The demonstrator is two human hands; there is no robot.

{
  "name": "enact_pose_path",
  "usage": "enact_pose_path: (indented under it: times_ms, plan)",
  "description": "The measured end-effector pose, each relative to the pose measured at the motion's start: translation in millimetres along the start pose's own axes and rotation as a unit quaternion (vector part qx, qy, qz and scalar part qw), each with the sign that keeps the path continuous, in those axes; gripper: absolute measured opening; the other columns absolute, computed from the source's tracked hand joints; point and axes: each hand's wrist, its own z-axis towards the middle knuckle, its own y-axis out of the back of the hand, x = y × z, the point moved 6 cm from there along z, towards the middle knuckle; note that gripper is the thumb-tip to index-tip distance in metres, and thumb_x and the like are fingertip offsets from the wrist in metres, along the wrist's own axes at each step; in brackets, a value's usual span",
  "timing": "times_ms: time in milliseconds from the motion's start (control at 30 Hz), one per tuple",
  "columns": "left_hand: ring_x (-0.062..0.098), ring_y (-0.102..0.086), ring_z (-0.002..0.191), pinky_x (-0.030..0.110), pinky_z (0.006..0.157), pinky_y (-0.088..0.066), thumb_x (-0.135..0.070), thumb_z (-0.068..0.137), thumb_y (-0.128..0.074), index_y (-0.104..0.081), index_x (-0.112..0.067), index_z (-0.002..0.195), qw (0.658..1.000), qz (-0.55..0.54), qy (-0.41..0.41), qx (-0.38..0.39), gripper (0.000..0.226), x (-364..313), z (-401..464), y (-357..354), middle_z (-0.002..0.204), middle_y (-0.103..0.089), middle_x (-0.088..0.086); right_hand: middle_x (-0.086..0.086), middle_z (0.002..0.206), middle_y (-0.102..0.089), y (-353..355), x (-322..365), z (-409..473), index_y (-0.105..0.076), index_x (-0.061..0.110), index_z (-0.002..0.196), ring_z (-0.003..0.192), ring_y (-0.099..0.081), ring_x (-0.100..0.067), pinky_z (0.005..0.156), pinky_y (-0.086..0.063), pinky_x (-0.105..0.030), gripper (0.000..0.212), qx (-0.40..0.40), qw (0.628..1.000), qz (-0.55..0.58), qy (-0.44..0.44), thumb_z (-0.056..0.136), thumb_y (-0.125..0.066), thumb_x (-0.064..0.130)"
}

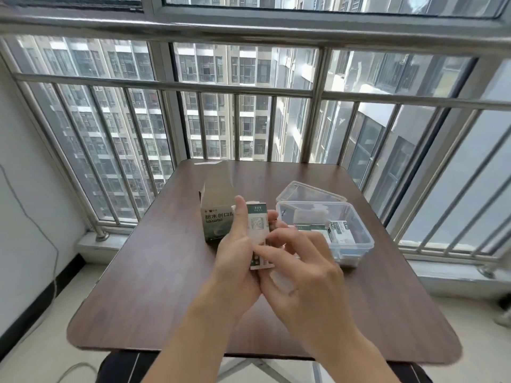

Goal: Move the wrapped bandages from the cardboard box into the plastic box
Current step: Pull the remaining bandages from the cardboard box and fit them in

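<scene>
- We keep the cardboard box (214,214) open-topped at the surface's (154,272) far left.
- Our left hand (237,261) grips a stack of wrapped bandages (258,233); the right hand (301,269) pinches its edge, probably peeling one off.
- The plastic box (345,233), right, already holds several.

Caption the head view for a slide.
Both hands, left hand and right hand, hold wrapped bandages between cardboard box and plastic box.
</scene>
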Motion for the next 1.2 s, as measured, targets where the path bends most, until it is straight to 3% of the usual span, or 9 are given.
enact_pose_path:
  times_ms: [167, 267, 333, 500, 633, 767, 900, 1033, 1200]
  plan:
    - [0.015, -0.048, 0.043, 0.02, 0.04, -0.042, -0.071, 0.091, -0.04, -0.062, -0.009, 0.085, 0.99, 0.123, 0.064, 0.005, 0.066, 17, -7, 3, 0.059, -0.052, 0.006, 0.021, 0.15, -0.035, 11, -34, 5, -0.046, 0.038, 0.144, 0.14, -0.03, -0.005, 0.114, -0.028, -0.021, 0.095, 0.18, 0.973, 0.083, -0.115, 0.06, -0.088, 0.05]
    - [0.014, -0.044, 0.042, 0.019, 0.038, -0.038, -0.07, 0.09, -0.044, -0.063, -0.009, 0.086, 0.981, 0.17, 0.087, 0.025, 0.065, 28, -6, 0, 0.057, -0.049, 0.005, 0.025, 0.146, -0.037, -7, -44, 2, -0.035, 0.037, 0.151, 0.124, -0.047, -0.001, 0.104, -0.041, -0.017, 0.108, 0.288, 0.931, 0.179, -0.137, 0.061, -0.093, 0.036]
    - [0.014, -0.044, 0.045, 0.02, 0.04, -0.04, -0.06, 0.09, -0.054, -0.063, -0.008, 0.092, 0.976, 0.198, 0.08, 0.043, 0.053, 32, -4, -2, 0.059, -0.049, 0.005, 0.022, 0.138, -0.043, -12, -47, 0, -0.037, 0.038, 0.149, 0.096, -0.055, -0.002, 0.087, -0.049, -0.016, 0.104, 0.287, 0.924, 0.205, -0.148, 0.063, -0.092, 0.021]
    - [0.015, -0.051, 0.056, 0.028, 0.053, -0.048, -0.035, 0.095, -0.06, -0.059, -0.01, 0.097, 0.962, 0.247, 0.057, 0.104, 0.025, 36, -3, -2, 0.066, -0.048, 0.005, 0.021, 0.127, -0.052, -3, -56, -9, -0.038, 0.042, 0.148, 0.097, -0.059, -0.003, 0.095, -0.053, -0.025, 0.104, 0.28, 0.9, 0.275, -0.19, 0.064, -0.094, 0.022]
    - [0.014, -0.06, 0.066, 0.03, 0.047, -0.053, -0.028, 0.1, -0.058, -0.064, -0.019, 0.111, 0.904, 0.414, -0.007, 0.11, 0.015, 28, 0, -4, 0.075, -0.061, 0.006, 0.008, 0.132, -0.057, 10, -65, -1, -0.051, 0.039, 0.142, 0.097, -0.071, -0.015, 0.087, -0.059, -0.039, 0.067, 0.222, 0.873, 0.362, -0.241, 0.085, -0.079, 0.02]
    - [0.012, -0.055, 0.055, 0.027, 0.04, -0.046, 0.004, 0.09, -0.052, -0.065, -0.007, 0.09, 0.851, 0.507, -0.102, 0.093, 0.016, 27, 2, -9, 0.065, -0.059, 0.003, 0.015, 0.124, -0.057, 8, -55, 6, -0.059, 0.03, 0.135, 0.093, -0.066, -0.015, 0.082, -0.058, -0.029, 0.043, 0.198, 0.925, 0.267, -0.186, 0.097, -0.06, 0.008]
    - [0.016, -0.056, 0.053, 0.026, 0.039, -0.044, 0.002, 0.083, -0.063, -0.067, -0.001, 0.078, 0.833, 0.535, -0.121, 0.071, 0.006, 30, 7, -1, 0.055, -0.056, 0.003, 0.014, 0.115, -0.062, 10, -51, 5, -0.066, 0.022, 0.116, 0.102, -0.06, -0.006, 0.075, -0.047, -0.012, 0.033, 0.158, 0.961, 0.174, -0.146, 0.092, -0.062, 0.0]
    - [0.014, -0.058, 0.054, 0.025, 0.04, -0.043, -0.009, 0.083, -0.069, -0.07, -0.006, 0.086, 0.805, 0.574, -0.089, 0.117, 0.005, 31, 9, -4, 0.059, -0.059, 0.0, 0.015, 0.101, -0.065, 11, -56, 7, -0.062, 0.031, 0.116, 0.082, -0.062, 0.001, 0.074, -0.045, -0.012, 0.031, 0.239, 0.941, 0.178, -0.157, 0.097, -0.058, 0.006]
    - [0.015, -0.061, 0.057, 0.027, 0.041, -0.047, 0.0, 0.079, -0.068, -0.063, -0.019, 0.093, 0.811, 0.562, -0.104, 0.126, 0.024, 26, 16, -22, 0.065, -0.063, -0.003, 0.001, 0.111, -0.059, 13, -51, 28, -0.061, 0.03, 0.12, 0.093, -0.063, -0.017, 0.084, -0.056, -0.035, 0.041, 0.331, 0.921, 0.16, -0.127, 0.099, -0.046, -0.002]
